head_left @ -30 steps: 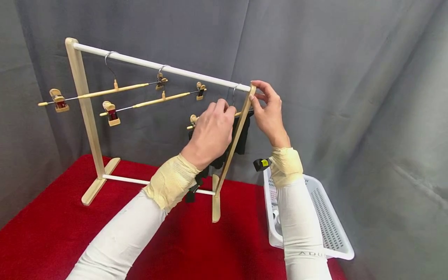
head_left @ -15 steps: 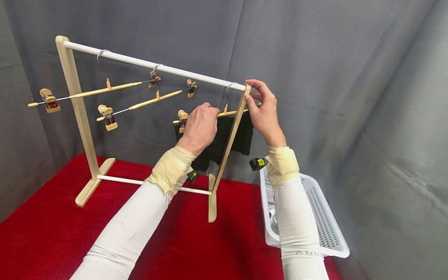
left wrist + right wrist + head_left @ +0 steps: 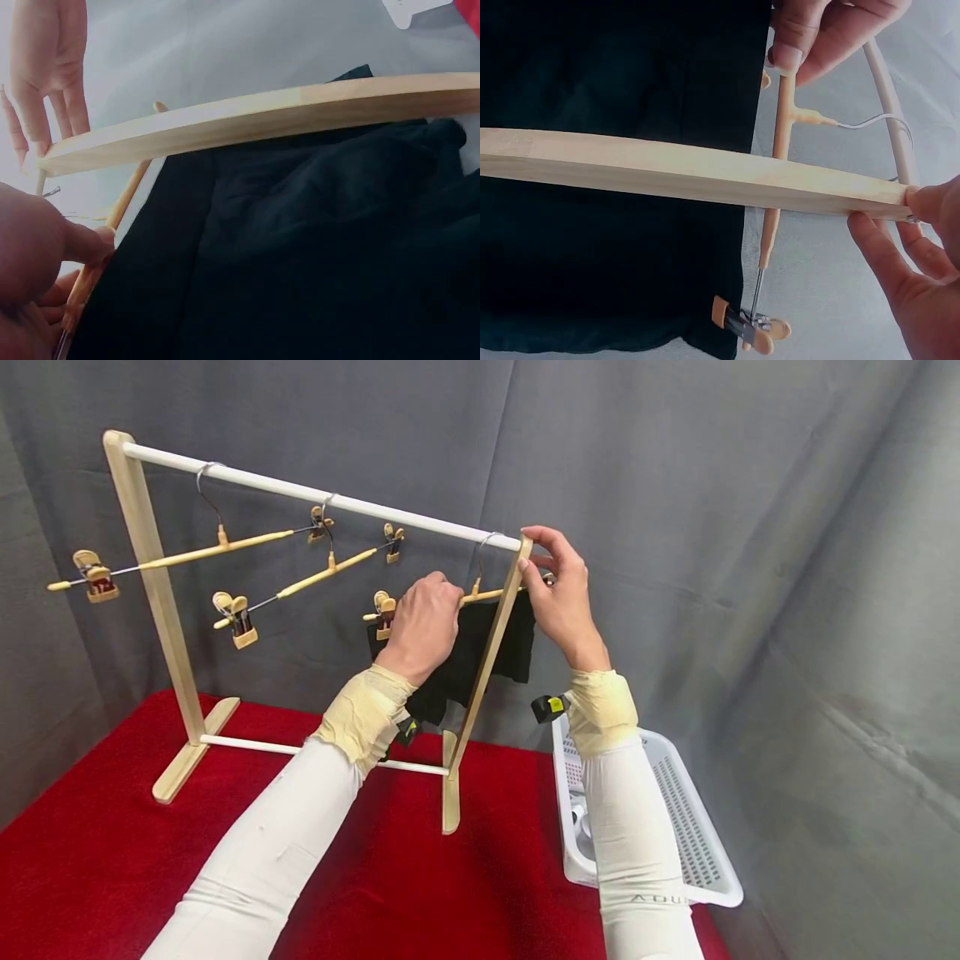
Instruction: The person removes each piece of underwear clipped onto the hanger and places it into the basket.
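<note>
Backdrop: matte grey curtain (image 3: 675, 485) with soft folds.
Table (image 3: 487, 860): spread with red cloth that looks thick and napped.
Rack (image 3: 155, 585): flat pale-wood posts with rounded tops, a smooth, round white rail (image 3: 262, 483) between them.
Left hand (image 3: 422, 618): thumb and fingers pinch the slim wooden bar of a hanger (image 3: 781, 127), beside its stem.
Right hand (image 3: 561, 593): thumb and fingers pinch the top of the right post (image 3: 487, 668), by the rail's end.
Black garment (image 3: 476, 639): hangs below that hanger, partly behind the right post; straight top edge, soft creases lower down.
Clips: the far clip (image 3: 739, 326) appears to bite the garment's corner; the near clip's (image 3: 384, 618) hold is unclear.
Slip risk: a weak clip or a sharp tug on the bar could drop a corner.
Snag risk: cloth so close to the post could catch if the hanger swings.
Tip risk: pulling the bar unsteadied could rock this light-looking frame.
Bare hangers: two others (image 3: 255, 542) (image 3: 322, 574), thin metal hooks over the rail.
Basket (image 3: 682, 802): white perforated plastic, partly behind the right forearm.
</note>
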The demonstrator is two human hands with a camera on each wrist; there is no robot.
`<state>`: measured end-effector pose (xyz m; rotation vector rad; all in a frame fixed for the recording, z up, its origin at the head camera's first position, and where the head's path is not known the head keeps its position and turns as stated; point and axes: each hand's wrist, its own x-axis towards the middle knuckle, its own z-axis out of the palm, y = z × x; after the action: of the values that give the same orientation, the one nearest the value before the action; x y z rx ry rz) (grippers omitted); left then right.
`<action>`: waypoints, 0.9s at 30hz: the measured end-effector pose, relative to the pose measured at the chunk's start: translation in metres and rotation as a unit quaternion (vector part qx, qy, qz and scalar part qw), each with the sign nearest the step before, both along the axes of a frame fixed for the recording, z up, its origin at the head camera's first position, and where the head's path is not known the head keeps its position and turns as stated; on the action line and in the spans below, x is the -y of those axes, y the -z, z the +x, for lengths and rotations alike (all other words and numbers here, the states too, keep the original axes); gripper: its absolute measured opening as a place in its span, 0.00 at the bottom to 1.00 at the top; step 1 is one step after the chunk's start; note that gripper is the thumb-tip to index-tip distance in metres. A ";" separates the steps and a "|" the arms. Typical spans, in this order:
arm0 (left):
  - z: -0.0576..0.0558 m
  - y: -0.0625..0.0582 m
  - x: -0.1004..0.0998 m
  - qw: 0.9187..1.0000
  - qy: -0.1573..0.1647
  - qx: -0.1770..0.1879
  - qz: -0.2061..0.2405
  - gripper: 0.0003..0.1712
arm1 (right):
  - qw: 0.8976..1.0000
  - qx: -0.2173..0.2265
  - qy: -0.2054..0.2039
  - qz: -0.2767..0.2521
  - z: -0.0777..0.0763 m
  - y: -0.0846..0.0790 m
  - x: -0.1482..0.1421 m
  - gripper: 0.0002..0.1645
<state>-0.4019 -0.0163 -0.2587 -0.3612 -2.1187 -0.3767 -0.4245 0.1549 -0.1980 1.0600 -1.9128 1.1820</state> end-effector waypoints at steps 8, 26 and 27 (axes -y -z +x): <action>0.011 -0.012 0.009 1.000 -0.015 -0.014 -0.018 0.10 | 1.000 0.006 -0.006 0.001 0.000 0.000 0.003 0.19; 0.039 -0.026 0.045 0.999 -0.011 -0.031 -0.009 0.12 | 1.000 0.009 -0.020 -0.005 -0.007 0.001 0.001 0.19; 0.041 -0.025 0.047 0.999 -0.010 -0.031 -0.010 0.12 | 1.000 0.009 -0.019 -0.005 -0.009 0.001 0.001 0.19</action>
<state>-0.3612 -0.0634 -0.2339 -0.3591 -2.0658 -0.3301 -0.4330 0.1542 -0.1991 1.0888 -1.9065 1.2261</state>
